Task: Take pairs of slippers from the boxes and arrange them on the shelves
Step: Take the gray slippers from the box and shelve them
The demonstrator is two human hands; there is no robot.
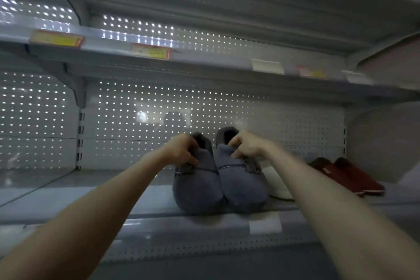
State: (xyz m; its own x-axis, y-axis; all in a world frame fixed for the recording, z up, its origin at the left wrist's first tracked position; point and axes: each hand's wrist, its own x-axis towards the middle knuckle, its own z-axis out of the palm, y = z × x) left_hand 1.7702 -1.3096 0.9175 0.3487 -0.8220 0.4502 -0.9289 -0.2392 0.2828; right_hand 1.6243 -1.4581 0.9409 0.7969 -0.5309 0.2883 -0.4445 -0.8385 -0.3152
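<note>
Grey slippers (219, 179) on shelf (91, 198), gripped by both hands.

Both my bare forearms stretch forward and slightly inward, wrists bent a little downward, my left hand (181, 149) and my right hand (246, 145) level with each other and near together, each with fingers curled tight and thumb pinching underneath, knuckles turned up toward me.
</note>
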